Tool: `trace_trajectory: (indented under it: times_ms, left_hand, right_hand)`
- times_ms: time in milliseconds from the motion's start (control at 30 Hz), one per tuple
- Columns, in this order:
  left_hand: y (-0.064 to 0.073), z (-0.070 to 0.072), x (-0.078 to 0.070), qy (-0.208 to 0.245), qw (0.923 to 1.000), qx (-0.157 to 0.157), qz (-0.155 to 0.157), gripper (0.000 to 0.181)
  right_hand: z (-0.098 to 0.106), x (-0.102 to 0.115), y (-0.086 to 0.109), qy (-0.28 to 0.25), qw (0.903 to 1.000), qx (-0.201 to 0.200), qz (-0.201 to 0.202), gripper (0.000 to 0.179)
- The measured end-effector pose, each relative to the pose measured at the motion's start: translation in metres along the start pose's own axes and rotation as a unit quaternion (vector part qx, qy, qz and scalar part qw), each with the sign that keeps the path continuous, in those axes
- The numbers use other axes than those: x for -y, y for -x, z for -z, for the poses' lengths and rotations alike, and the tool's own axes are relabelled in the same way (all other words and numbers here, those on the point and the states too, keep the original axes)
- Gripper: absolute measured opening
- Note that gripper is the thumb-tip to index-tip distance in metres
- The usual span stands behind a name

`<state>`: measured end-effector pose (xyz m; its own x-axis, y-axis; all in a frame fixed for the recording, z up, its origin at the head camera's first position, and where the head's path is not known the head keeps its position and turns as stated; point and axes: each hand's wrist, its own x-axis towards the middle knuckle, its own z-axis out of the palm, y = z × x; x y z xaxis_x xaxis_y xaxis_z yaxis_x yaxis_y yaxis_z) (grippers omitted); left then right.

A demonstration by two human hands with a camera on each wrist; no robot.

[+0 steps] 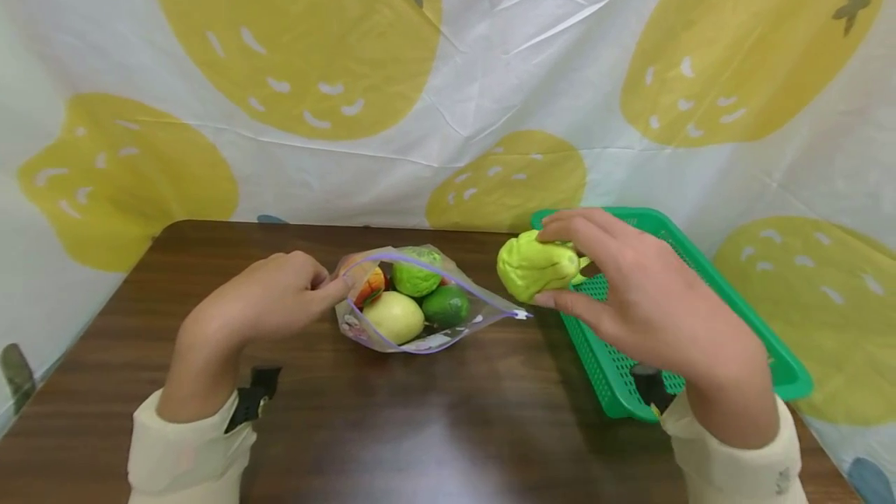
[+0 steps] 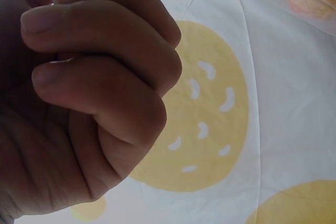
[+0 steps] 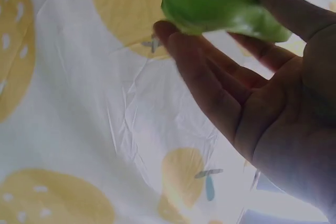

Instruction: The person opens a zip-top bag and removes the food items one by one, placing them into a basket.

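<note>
A clear zip bag (image 1: 458, 337) with a purple-edged mouth and a white slider lies on the table with its mouth spread. Inside it are a pale yellow-green round fruit (image 1: 394, 317), a green cabbage (image 1: 416, 278), a dark green fruit (image 1: 446, 306) and an orange-red piece (image 1: 373, 286). My left hand (image 1: 269, 298) pinches the bag's left rim, with the other fingers curled, as the left wrist view shows. Between thumb and fingers, my right hand (image 1: 640, 294) holds a light green leafy vegetable (image 1: 530, 264) in the air, right of the bag.
A green perforated plastic basket (image 1: 787, 379) stands on the right side of the brown table (image 1: 336, 426), partly behind my right hand and forearm. Behind the table hangs a white cloth (image 1: 308, 173) printed with yellow fruit.
</note>
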<state>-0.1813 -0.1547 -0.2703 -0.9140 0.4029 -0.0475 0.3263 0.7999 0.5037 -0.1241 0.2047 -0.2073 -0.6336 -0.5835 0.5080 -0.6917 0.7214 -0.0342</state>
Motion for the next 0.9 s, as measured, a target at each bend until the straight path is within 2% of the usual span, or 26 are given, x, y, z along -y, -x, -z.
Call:
trace_trajectory:
  times_ms: [200, 367, 533, 767, 900]
  left_hand:
    - [0.0, 0.001, 0.001, 0.002, 0.9999, 0.009, -0.005, 0.055]
    - [-0.001, -0.001, 0.001, 0.009, 0.9999, 0.011, -0.007, 0.054]
    - [-0.001, 0.0, 0.002, 0.01, 0.9998, 0.011, -0.01, 0.054]
    - [-0.001, 0.003, 0.004, 0.001, 0.9999, 0.001, -0.015, 0.053]
    - [-0.001, 0.004, 0.005, -0.002, 0.9998, -0.006, -0.016, 0.052]
  right_hand:
    - [0.019, -0.021, -0.01, -0.008, 0.999, 0.043, -0.003, 0.047]
    - [0.026, -0.048, -0.02, -0.016, 0.9922, 0.111, -0.055, 0.044]
    - [0.025, -0.076, -0.028, -0.015, 0.9809, 0.157, -0.114, 0.045]
    - [0.019, -0.111, -0.046, 0.024, 0.9714, 0.195, -0.132, 0.039]
    - [0.014, -0.126, -0.048, 0.053, 0.9682, 0.203, -0.136, 0.037]
